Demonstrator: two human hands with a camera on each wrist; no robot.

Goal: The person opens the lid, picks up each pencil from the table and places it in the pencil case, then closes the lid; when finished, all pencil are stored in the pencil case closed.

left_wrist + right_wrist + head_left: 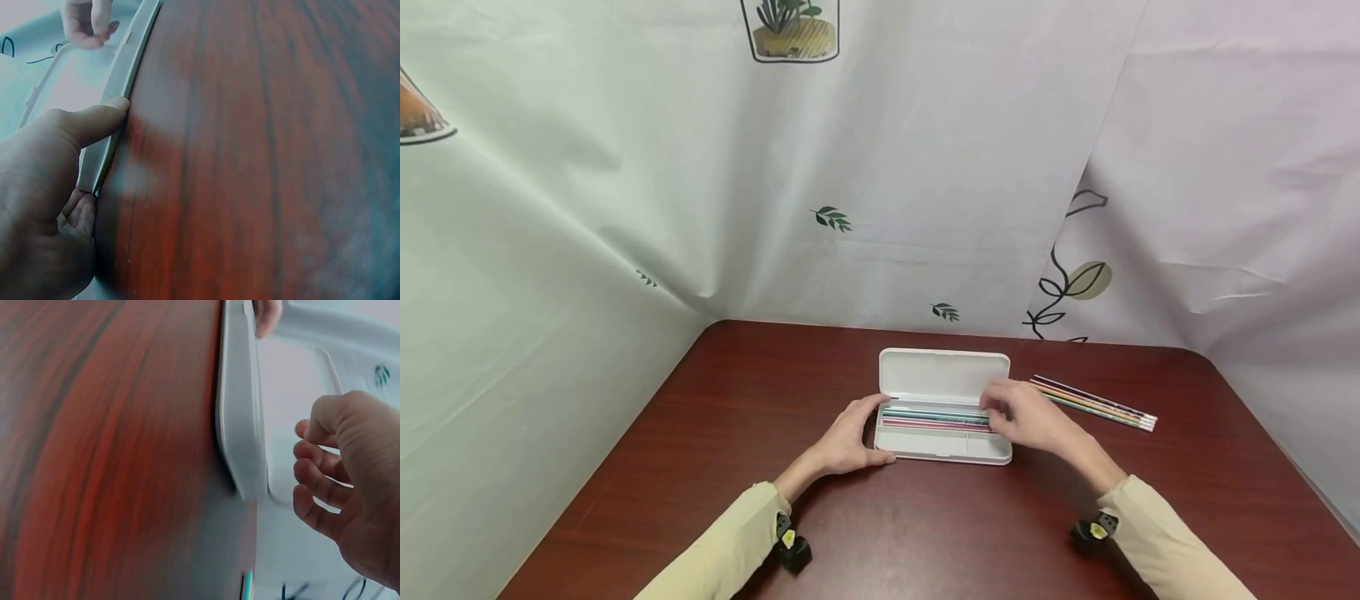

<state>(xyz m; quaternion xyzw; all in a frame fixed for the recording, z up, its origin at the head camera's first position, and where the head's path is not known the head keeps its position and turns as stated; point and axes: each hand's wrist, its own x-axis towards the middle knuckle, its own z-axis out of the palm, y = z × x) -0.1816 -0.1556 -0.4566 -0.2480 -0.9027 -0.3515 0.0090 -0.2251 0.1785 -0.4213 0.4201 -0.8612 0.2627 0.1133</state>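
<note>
Pencil case [951, 456]: open, lengthwise left to right on the worktop [955, 533], between both hands.
Left hand [847, 437]: fingers clamped around the case's left end.
Right hand [1030, 414]: fingers curled over the cased pencils [932, 414]; cannot tell whether they pinch one.
Loose pencils [1093, 403]: rightward, nearer this hand, slanting.

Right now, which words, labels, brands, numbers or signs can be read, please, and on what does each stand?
None can be read.
Pencil case: no lettering visible.
Loose pencils: any print too small.
Yellow wrist stickers: too small to read.
Wall cloth: drawings only, no words.
</note>
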